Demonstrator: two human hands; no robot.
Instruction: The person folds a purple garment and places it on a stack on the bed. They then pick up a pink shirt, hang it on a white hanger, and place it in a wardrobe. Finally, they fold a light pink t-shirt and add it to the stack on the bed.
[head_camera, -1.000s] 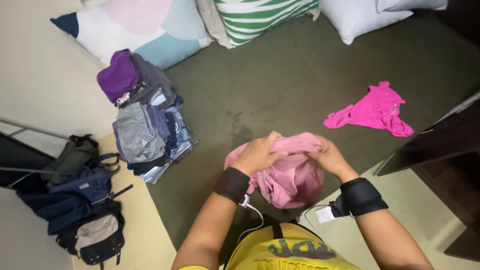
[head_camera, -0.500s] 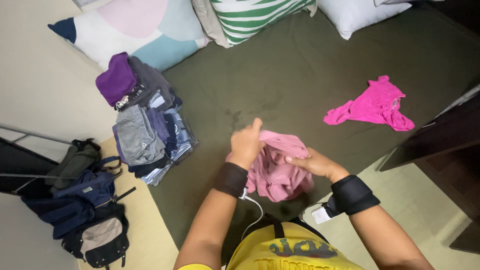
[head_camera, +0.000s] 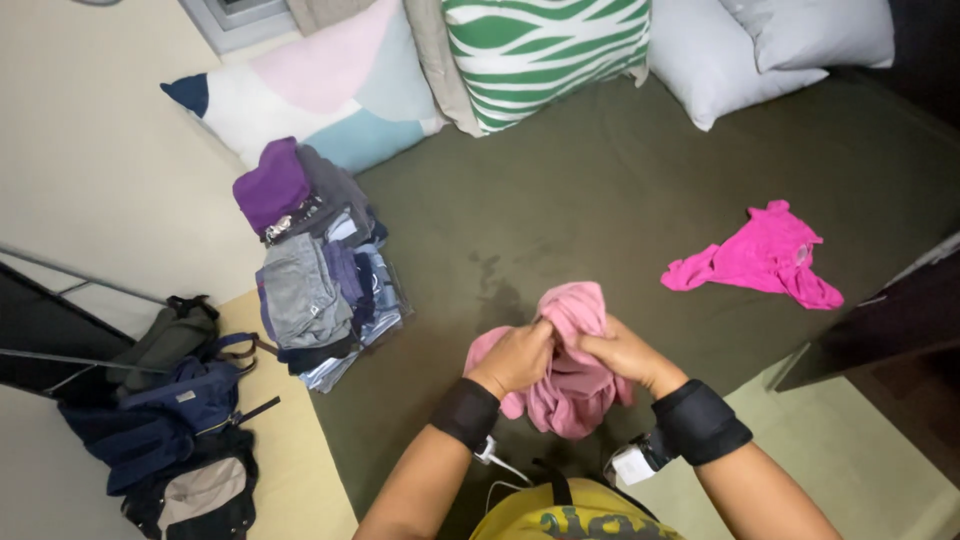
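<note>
Black wristbands (head_camera: 466, 412), yellow printed shirt (head_camera: 575, 515), bare forearms.

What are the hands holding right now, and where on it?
Both hands grip the light pink garment at its bunched upper middle; the rest hangs below.

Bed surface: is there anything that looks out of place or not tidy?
Yes. A bright pink garment lies crumpled and alone on the olive bed cover, apart from the folded pile at the bed's edge. Darker patches mark the cover above both hands, which bunch a light pink garment.
</note>
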